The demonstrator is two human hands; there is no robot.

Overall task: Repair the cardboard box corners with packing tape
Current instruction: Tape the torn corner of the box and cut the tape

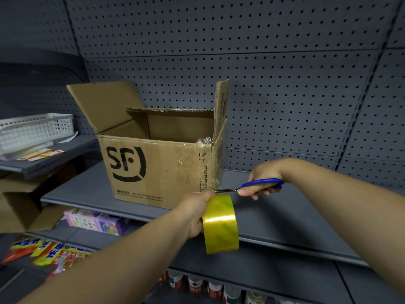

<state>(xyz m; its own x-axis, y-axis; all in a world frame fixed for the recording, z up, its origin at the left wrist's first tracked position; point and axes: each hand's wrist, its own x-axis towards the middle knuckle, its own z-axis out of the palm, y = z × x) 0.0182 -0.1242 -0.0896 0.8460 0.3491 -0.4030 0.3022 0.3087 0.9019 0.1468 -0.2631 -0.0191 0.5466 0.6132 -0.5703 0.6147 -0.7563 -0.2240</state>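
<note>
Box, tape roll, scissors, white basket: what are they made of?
Box: corrugated cardboard, matte brown; fluting shows on a flap edge.
Tape roll: glossy yellowish plastic film, going by the bright highlight.
Scissors: glossy blue handles, likely plastic; blades dark, probably metal.
Basket: white lattice, probably moulded plastic.

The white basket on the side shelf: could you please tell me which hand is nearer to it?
Left. The left hand, gripping the tape roll, is right of and below the white basket; the right hand, holding the scissors, is farther right.
</note>
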